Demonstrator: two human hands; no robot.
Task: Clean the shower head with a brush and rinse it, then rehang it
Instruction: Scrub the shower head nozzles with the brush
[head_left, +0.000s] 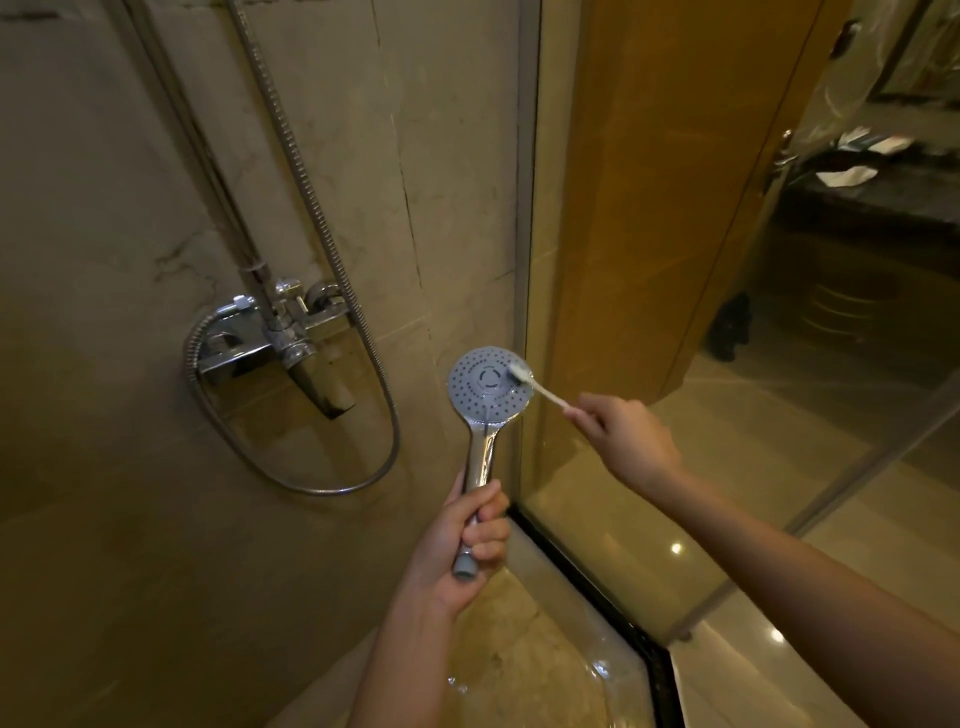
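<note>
Glass panel (558, 270) (right) stands near brush (544, 389) and shower head (480, 388).

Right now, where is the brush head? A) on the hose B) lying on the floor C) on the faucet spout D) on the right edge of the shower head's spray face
D: the brush, held by the right hand, has its bristles on the right edge of the spray face of the shower head, whose handle the left hand grips.
</note>
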